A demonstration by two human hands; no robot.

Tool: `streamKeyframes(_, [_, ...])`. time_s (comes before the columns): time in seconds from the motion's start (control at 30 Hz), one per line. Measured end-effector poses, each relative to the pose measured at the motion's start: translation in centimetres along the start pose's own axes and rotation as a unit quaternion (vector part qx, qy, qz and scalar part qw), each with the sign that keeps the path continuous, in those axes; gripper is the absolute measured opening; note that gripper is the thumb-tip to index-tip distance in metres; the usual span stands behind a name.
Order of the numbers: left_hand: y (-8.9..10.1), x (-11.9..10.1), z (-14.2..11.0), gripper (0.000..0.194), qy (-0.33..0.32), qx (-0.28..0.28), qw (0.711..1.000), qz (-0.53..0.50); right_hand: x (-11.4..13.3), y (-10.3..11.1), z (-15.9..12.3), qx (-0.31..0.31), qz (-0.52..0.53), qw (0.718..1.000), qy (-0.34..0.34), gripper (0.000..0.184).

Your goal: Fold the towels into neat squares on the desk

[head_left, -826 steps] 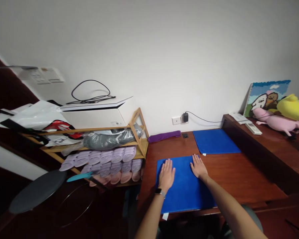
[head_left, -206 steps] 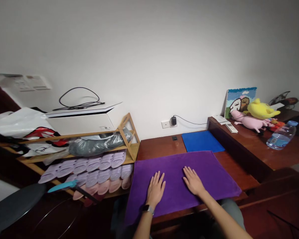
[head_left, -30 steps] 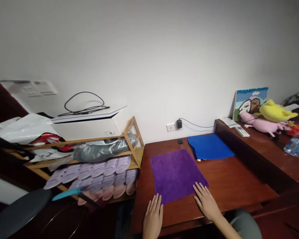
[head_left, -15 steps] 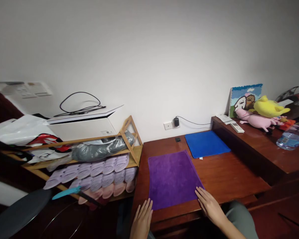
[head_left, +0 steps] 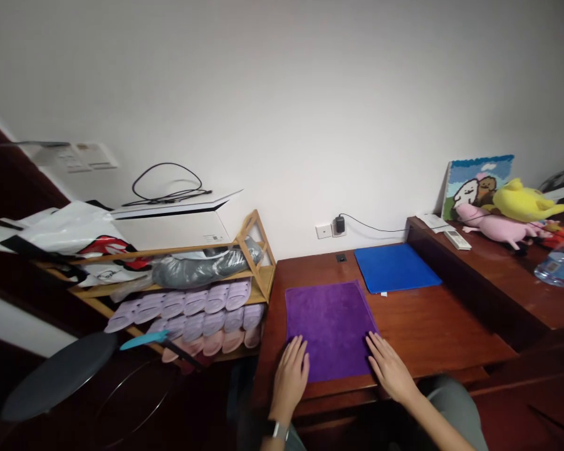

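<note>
A purple towel (head_left: 331,326), folded to a near-square, lies flat on the brown wooden desk (head_left: 432,326). My left hand (head_left: 290,373) rests flat over the towel's near left edge, fingers stretched out. On the opposite side, my right hand (head_left: 391,369) lies flat with spread fingers touching the near right edge. Neither hand grips anything. Farther back on the desk is a folded blue towel (head_left: 397,268) with a small white tag at its near edge.
A wooden rack (head_left: 263,275) with lilac slippers (head_left: 192,300) and a white box (head_left: 173,228) stands left. On the raised right ledge are plush toys (head_left: 496,228), a remote (head_left: 457,239) and a water bottle (head_left: 561,266). A black charger (head_left: 339,223) is plugged into the wall.
Long ago a blue towel lay under my hands, later the purple one spread wide; it is now folded smaller. In the last second my left hand moved forward onto its left edge.
</note>
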State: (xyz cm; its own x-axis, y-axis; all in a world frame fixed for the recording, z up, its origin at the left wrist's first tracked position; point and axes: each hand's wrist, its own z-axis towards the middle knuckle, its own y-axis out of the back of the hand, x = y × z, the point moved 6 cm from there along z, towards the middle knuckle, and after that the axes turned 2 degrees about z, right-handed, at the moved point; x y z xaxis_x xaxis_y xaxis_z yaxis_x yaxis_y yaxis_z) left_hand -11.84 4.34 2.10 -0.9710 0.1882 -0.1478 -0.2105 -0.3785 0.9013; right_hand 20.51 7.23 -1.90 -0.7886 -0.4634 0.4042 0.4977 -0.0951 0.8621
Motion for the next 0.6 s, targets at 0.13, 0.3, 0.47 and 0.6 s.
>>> streamKeyframes(0.13, [-2.5, -1.8, 1.3, 0.056, -0.015, 0.077, 0.997, 0.028, -0.4, -2.3, 0.1, -0.005, -0.041, 0.999, -0.022, 0.064])
streamKeyframes(0.3, [-3.8, -0.3, -2.5, 0.062, 0.054, 0.082, 0.994, 0.056, -0.6, -2.6, -1.8, -0.002, -0.050, 0.998, -0.047, 0.063])
streamKeyframes(0.47, [-2.5, -1.0, -1.6, 0.055, 0.072, 0.047, 0.995, 0.054, 0.7, 0.7, 1.6, 0.014, -0.019, 0.998, -0.066, 0.056])
streamKeyframes(0.6, [-2.1, -4.2, 3.4, 0.051, 0.001, 0.026, 1.000, 0.016, 3.2, 0.6, 7.1, 0.010, -0.003, 0.999, -0.046, 0.056])
